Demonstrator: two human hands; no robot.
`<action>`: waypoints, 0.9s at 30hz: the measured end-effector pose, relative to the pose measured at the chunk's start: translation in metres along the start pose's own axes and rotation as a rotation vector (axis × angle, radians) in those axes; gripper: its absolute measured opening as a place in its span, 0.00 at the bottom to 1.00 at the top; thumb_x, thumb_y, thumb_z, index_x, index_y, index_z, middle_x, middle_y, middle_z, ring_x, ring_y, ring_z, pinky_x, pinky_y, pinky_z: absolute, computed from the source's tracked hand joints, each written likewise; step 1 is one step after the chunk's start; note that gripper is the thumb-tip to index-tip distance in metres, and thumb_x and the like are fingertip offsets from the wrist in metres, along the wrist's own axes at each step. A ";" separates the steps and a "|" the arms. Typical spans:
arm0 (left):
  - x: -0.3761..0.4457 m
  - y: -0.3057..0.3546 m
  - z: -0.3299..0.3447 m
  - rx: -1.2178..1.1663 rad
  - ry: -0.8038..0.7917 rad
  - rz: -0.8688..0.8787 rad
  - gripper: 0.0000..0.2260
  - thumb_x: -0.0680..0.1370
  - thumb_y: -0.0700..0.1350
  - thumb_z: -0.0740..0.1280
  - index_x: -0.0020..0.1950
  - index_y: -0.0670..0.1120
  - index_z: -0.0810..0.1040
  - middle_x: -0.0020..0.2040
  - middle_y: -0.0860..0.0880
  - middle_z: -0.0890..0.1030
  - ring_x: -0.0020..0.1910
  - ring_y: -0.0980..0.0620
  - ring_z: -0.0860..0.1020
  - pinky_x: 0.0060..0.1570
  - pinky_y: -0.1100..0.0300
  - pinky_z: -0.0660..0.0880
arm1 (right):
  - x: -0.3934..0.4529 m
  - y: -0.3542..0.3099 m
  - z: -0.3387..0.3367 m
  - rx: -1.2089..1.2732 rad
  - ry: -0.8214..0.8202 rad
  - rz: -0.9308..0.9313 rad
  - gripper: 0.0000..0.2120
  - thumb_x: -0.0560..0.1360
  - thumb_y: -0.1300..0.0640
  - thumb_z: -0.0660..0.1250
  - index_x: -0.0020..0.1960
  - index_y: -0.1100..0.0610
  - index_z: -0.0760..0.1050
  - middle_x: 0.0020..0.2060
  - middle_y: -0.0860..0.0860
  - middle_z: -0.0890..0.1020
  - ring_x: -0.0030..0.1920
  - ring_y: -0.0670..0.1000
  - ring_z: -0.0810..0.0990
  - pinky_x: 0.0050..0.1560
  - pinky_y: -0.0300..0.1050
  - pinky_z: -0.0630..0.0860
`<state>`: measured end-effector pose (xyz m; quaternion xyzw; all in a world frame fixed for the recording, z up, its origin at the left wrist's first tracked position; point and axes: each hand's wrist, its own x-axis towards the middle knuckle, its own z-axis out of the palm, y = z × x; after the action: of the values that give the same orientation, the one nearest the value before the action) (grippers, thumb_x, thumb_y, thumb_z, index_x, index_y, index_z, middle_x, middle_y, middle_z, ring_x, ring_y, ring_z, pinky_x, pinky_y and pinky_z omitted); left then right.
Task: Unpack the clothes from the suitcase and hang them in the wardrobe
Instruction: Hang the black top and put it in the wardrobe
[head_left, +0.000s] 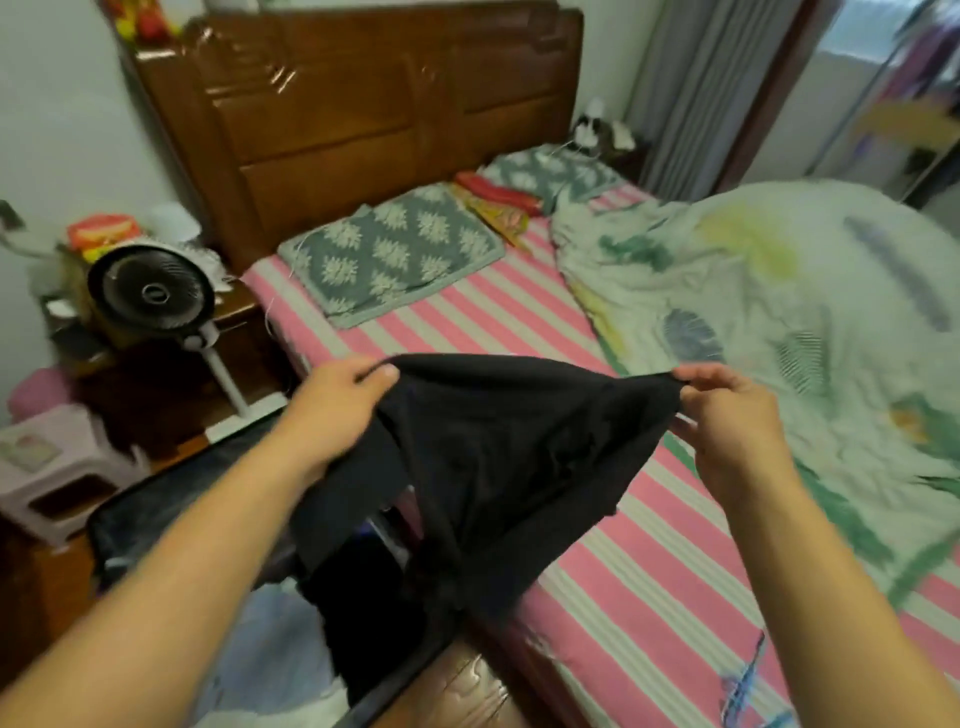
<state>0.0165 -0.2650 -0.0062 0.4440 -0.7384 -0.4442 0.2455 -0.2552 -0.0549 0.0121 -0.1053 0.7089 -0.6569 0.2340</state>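
Observation:
A black garment (509, 457) hangs stretched between my two hands, above the bed's near edge. My left hand (337, 405) grips its left top corner with fingers curled over the cloth. My right hand (727, 410) pinches the right top corner. Below my left arm an open dark suitcase (156, 514) lies on the floor beside the bed, with dark and pale blue clothes (270, 644) inside. The garment's lower end drapes down over the suitcase. No wardrobe is plainly in view.
A bed with a pink striped sheet (597, 597) fills the right side, with a crumpled floral quilt (753, 312) and grey patterned pillows (389, 254). A black fan (153, 293) stands by a cluttered nightstand at left, and a pink stool (57, 462) sits beside it.

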 end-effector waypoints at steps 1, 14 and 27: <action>0.008 0.017 0.004 -0.051 -0.010 -0.045 0.08 0.82 0.46 0.67 0.47 0.45 0.84 0.42 0.50 0.85 0.44 0.51 0.80 0.47 0.56 0.76 | 0.014 -0.009 -0.022 -0.002 0.009 0.001 0.18 0.75 0.77 0.55 0.42 0.58 0.75 0.38 0.56 0.78 0.38 0.53 0.78 0.39 0.47 0.76; 0.081 0.052 0.125 0.376 0.040 -0.217 0.09 0.78 0.46 0.71 0.48 0.40 0.84 0.48 0.42 0.83 0.48 0.45 0.80 0.48 0.54 0.72 | 0.108 0.032 -0.222 -0.162 0.289 0.065 0.21 0.70 0.75 0.54 0.38 0.54 0.79 0.35 0.54 0.80 0.38 0.55 0.78 0.37 0.42 0.75; 0.211 0.087 0.263 0.052 0.199 0.161 0.05 0.82 0.46 0.59 0.51 0.48 0.74 0.48 0.47 0.76 0.46 0.52 0.72 0.45 0.60 0.67 | 0.219 0.049 -0.234 0.003 0.385 -0.089 0.23 0.69 0.76 0.55 0.43 0.53 0.80 0.38 0.48 0.81 0.36 0.43 0.78 0.37 0.34 0.73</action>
<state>-0.3229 -0.3161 -0.0647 0.4315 -0.7548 -0.3575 0.3410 -0.5481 0.0571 -0.0717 -0.0086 0.7344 -0.6756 0.0650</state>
